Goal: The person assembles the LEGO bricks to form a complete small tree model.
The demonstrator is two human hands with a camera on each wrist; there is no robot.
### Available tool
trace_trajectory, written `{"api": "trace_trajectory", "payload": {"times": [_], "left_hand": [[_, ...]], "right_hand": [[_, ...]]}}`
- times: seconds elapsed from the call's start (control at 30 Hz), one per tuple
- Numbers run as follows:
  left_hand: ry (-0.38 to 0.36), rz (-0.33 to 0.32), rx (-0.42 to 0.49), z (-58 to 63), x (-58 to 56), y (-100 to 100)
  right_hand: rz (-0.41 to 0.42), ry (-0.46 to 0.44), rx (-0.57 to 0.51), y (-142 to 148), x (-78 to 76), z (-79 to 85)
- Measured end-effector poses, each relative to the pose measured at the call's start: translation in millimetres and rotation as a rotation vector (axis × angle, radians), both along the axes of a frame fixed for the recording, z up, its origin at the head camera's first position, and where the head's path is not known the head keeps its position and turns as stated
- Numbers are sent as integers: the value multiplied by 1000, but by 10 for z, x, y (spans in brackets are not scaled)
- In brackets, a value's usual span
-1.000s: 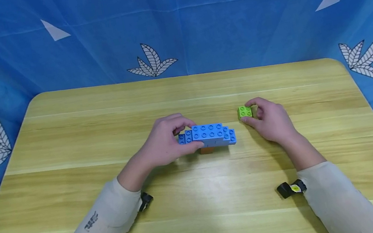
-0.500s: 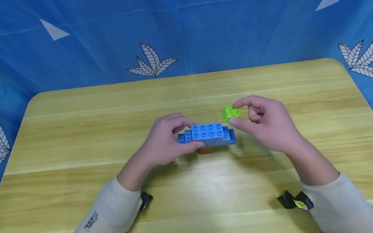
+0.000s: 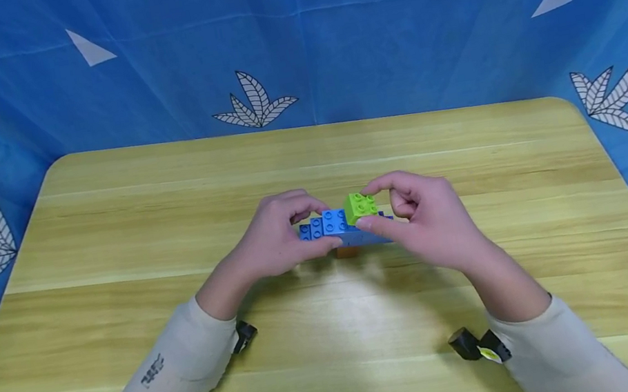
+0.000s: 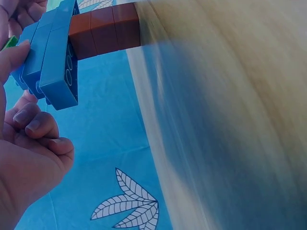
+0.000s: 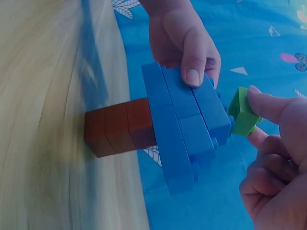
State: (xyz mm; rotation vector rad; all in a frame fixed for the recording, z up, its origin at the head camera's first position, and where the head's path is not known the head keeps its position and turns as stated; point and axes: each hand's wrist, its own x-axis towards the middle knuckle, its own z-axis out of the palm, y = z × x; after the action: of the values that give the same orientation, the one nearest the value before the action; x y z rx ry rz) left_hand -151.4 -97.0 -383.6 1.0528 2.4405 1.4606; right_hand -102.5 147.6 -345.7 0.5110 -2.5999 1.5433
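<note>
A stack of blue toy building blocks, stepped in layers, stands on a column of brown blocks on the table. My left hand grips the upper blue layers at their left end, thumb in front and fingers behind. Between thumb and index finger, my right hand pinches a small green block over the right part of the top blue layer. In the right wrist view the green block sits tilted right by the top studs; whether it touches them I cannot tell.
The wooden table spreads around the stack. A blue patterned cloth hangs behind its far edge. Black wrist cameras stick out from both sleeves above the tabletop.
My right hand has lifted the green block off the table and carried it left, over the blue stack. My left hand has stayed in place on the stack.
</note>
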Motion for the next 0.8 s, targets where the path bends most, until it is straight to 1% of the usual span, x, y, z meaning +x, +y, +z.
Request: {"api": "trace_trajectory", "payload": {"times": [0.2, 0.47, 0.7, 0.8], "left_hand": [[-8, -5, 1, 3, -1, 4], [-3, -2, 5, 5, -3, 7], [-4, -4, 16, -1, -1, 3], [-5, -1, 13, -4, 2, 4]], "right_hand": [[20, 18, 59, -54, -19, -21], [40, 36, 70, -74, -57, -33], [54, 14, 90, -103, -76, -30], [60, 27, 109, -108, -81, -24]]}}
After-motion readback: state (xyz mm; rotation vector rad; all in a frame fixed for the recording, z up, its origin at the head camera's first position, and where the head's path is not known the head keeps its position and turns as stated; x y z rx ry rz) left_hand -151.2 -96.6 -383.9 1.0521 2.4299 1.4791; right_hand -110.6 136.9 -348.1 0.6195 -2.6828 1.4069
